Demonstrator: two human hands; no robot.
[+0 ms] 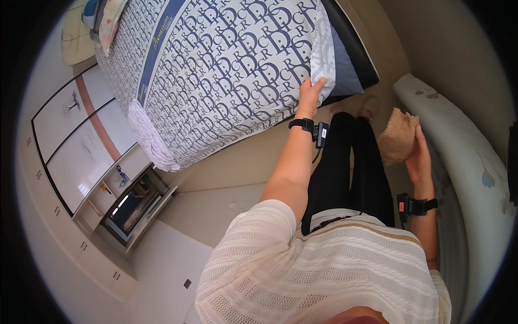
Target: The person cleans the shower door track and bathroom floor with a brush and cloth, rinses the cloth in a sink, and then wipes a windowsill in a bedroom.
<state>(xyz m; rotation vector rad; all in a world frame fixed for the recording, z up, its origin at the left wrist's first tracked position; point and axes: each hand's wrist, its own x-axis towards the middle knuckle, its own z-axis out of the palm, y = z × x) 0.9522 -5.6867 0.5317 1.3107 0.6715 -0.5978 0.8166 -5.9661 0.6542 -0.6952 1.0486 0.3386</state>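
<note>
A bed sheet (232, 70) with a dark-blue letter pattern on white covers the mattress ahead of me. At its near right corner my left hand (309, 98) is closed on the white edge, thumb on top. Blue-grey fabric (346, 67) shows beneath that corner. My right hand (420, 159) is closed on a brown, fuzzy cloth (398, 136), folded or bunched, held beside my legs and apart from the bed. Its fingers are mostly hidden behind the cloth.
Along the right stands a pale padded piece (458, 124) with a flower print. The bed's black frame corner (368, 70) juts out ahead. White ruffled fabric (154, 137) hangs at the bed's left corner. Farther left are a wardrobe (81, 135) and a screen (127, 208) in a cabinet.
</note>
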